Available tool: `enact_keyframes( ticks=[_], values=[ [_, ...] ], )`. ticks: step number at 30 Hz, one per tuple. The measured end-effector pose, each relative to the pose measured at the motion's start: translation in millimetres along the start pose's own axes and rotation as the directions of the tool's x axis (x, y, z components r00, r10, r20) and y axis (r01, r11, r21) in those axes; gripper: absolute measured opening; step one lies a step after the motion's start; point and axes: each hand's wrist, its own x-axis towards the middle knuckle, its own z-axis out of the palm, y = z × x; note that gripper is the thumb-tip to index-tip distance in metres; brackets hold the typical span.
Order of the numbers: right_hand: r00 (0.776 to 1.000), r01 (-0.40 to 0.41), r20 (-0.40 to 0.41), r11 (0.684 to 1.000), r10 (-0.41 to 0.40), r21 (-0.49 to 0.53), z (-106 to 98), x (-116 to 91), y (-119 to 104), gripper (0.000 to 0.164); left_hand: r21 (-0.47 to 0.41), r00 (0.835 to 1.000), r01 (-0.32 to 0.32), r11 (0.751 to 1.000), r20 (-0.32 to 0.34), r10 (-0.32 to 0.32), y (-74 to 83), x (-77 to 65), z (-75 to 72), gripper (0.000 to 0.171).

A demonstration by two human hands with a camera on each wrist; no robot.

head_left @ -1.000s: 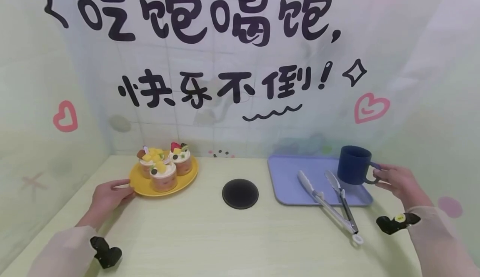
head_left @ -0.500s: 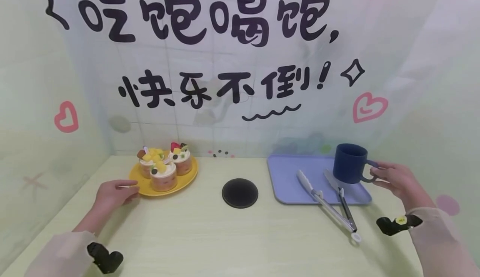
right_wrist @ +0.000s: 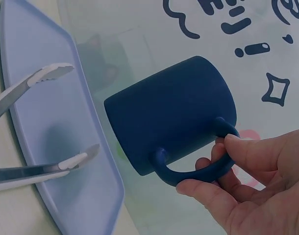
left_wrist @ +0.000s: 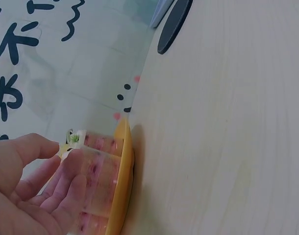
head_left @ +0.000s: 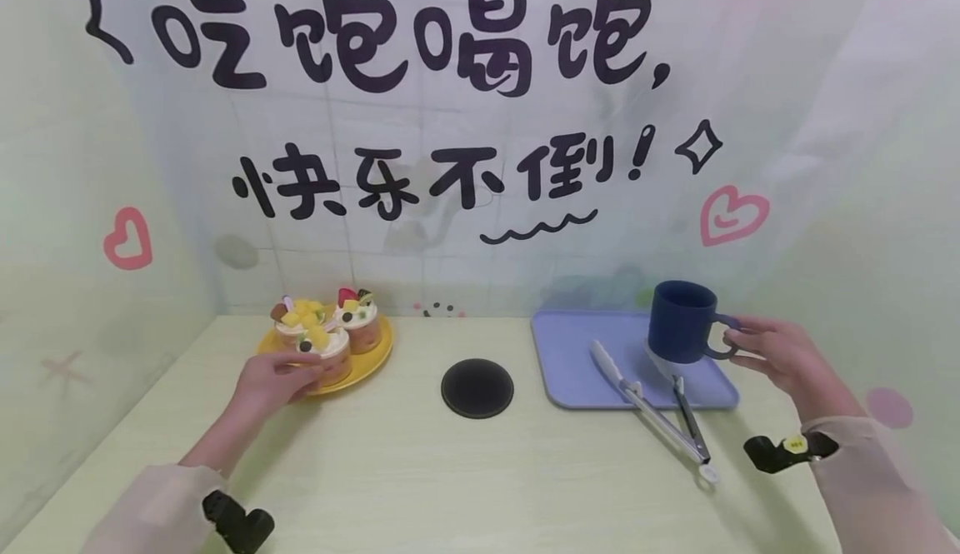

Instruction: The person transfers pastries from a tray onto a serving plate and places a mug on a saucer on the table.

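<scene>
A dark blue mug [head_left: 682, 325] hangs above the lavender tray [head_left: 573, 371]; my right hand [head_left: 776, 358] grips its handle. In the right wrist view the mug [right_wrist: 171, 112] is clear of the tray, and fingers and thumb wrap the handle. On the left, a yellow plate [head_left: 367, 364] bears dessert cups, the front one [head_left: 333, 358] topped with cream and fruit. Beside that front cup is my left hand [head_left: 273, 383], fingers loosely bent. The left wrist view shows the left hand [left_wrist: 37, 191] partly covering the cups; whether the fingertips touch one is hard to tell.
Metal tongs [head_left: 660, 421] lie spread, tips on the tray and ring end on the table. A round black coaster [head_left: 477, 388] lies mid-table. A printed cloth [head_left: 420, 262] with large dark lettering hangs behind the table.
My left hand has left the plate's left rim and moved right to the front cup. The mug in my right hand has moved left and slightly up above the tray.
</scene>
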Motion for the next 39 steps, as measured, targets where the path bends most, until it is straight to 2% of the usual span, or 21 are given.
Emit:
enact_keyframes(
  ticks=[5,11,16,19,23,26,30,33,39],
  values=[
    [1.000,0.006,0.009,1.000,-0.006,-0.027,4.6,-0.2,4.2,0.030,-0.044,0.999,-0.036,0.998,0.031,0.038,9.9,0.1,15.8,0.041],
    [1.000,-0.001,0.032,1.000,0.000,0.029,7.9,-0.5,8.6,0.030,-0.083,0.993,-0.080,0.993,0.074,0.086,19.6,-0.9,40.2,0.035],
    [0.999,-0.001,0.037,1.000,0.000,0.030,10.4,0.3,11.0,0.030,-0.118,0.992,-0.050,0.992,0.111,0.063,25.0,0.8,63.5,0.033],
    [0.999,-0.003,0.054,0.999,0.001,0.034,12.8,1.3,12.0,0.030,-0.100,0.991,-0.026,0.995,0.129,0.039,26.7,1.8,77.1,0.032],
    [0.997,0.000,0.078,1.000,-0.002,0.031,16.9,2.5,12.8,0.029,-0.080,0.988,-0.035,0.996,0.150,0.047,26.9,1.7,94.2,0.029],
    [0.996,0.002,0.093,0.999,-0.006,0.038,19.9,3.1,12.8,0.030,-0.096,0.984,-0.054,0.994,0.161,0.070,25.8,2.6,106.4,0.027],
    [0.993,0.009,0.115,0.997,-0.017,0.072,23.6,4.0,12.0,0.031,-0.099,0.983,-0.076,0.992,0.158,0.091,25.1,6.9,121.9,0.025],
    [0.992,0.009,0.126,0.995,-0.022,0.100,26.6,5.2,10.6,0.031,-0.089,0.986,-0.069,0.994,0.147,0.081,26.1,10.7,131.6,0.025],
    [0.989,0.035,0.138,0.996,-0.046,0.078,31.6,8.7,5.4,0.030,-0.070,0.988,-0.060,0.996,0.135,0.069,27.5,19.2,144.3,0.026]
  ],
)
